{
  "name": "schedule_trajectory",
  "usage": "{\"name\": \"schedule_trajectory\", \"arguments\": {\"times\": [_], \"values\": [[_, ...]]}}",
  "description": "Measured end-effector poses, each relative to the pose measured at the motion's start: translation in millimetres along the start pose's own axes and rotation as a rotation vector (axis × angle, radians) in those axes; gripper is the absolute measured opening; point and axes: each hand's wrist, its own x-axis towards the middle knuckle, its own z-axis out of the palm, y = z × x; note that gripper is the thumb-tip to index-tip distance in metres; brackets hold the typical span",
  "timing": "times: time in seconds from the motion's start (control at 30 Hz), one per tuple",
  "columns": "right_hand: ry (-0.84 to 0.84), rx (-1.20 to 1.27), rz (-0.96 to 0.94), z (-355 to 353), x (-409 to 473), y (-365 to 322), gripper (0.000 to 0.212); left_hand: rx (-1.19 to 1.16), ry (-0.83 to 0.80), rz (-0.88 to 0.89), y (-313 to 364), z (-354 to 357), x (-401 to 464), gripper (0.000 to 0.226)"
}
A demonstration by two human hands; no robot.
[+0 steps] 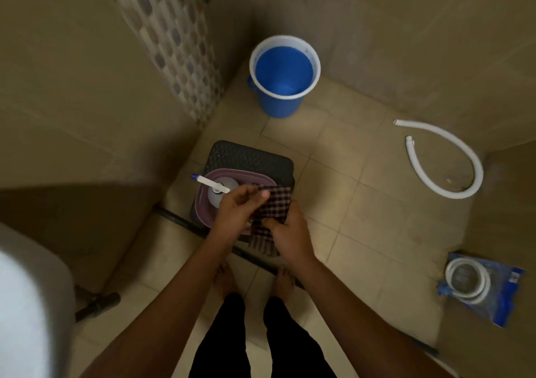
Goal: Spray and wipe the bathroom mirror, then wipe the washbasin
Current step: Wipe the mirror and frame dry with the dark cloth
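A dark checked cloth [272, 206] is held between both hands over a purple basket [255, 178]. My left hand [239, 210] pinches the cloth's upper left part, and my right hand [290, 232] grips its lower edge, with a fringe hanging below. A white spray bottle [217, 189] with a blue-tipped nozzle stands in the basket, just left of my left hand. The basket sits on a dark stool [249, 157]. The white washbasin [26, 296] shows blurred at the lower left. The mirror is out of view.
A blue bucket [282, 99] stands in the far corner of the tiled floor. A white hose [452, 157] curls on the floor at right, and a bagged coiled hose [478, 287] lies near the right wall. My bare feet stand at a dark floor threshold [179, 219].
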Motion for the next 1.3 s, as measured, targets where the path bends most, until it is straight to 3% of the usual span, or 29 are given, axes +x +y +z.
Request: {"name": "schedule_trajectory", "arguments": {"times": [0.27, 0.47, 0.6, 0.67, 0.77, 0.9, 1.03, 1.1, 1.17, 1.23, 1.3], "values": [[-0.214, -0.096, -0.241, 23.0, -45.5, -65.0, 0.049, 0.199, 0.322, 0.313, 56.9, -52.4, -71.0, 0.024], [-0.366, -0.162, -0.392, 59.6, -84.0, -99.2, 0.064, 0.121, 0.465, 0.366, 76.5, -92.8, -136.3, 0.013], [-0.432, -0.170, -0.578, 76.1, -116.8, -121.0, 0.055, 0.077, 0.626, 0.390, 83.8, -127.2, -176.1, 0.020], [-0.578, -0.146, -0.629, 87.9, -145.1, -132.3, 0.057, 0.023, 0.682, 0.401, 86.6, -140.4, -198.8, 0.020], [-0.710, -0.128, -0.648, 121.3, -174.4, -131.0, 0.067, -0.064, 0.696, 0.400, 90.5, -156.2, -230.8, 0.008], [-0.622, 0.098, -0.517, 164.5, -209.1, -134.2, 0.029, -0.192, 0.610, 0.385, 86.1, -190.9, -282.2, 0.016], [-0.747, 0.180, -0.352, 193.9, -265.9, -143.8, 0.023, -0.199, 0.863, 0.422, 57.9, -241.9, -344.1, 0.009], [-0.832, 0.208, -0.321, 206.3, -291.7, -146.8, 0.022, -0.153, 0.974, 0.322, 41.6, -265.8, -372.8, 0.030], [-0.913, 0.266, -0.291, 221.6, -317.6, -149.3, 0.023, -0.292, 0.842, 0.208, 28.0, -284.8, -404.4, 0.057], [-0.999, 0.290, -0.275, 234.9, -340.5, -151.6, 0.026, -0.548, 0.571, 0.177, 20.8, -293.5, -434.1, 0.050], [-1.061, 0.249, -0.294, 248.4, -365.4, -154.0, 0.028, -0.714, 0.471, 0.238, 14.6, -302.2, -463.5, 0.043]]}}
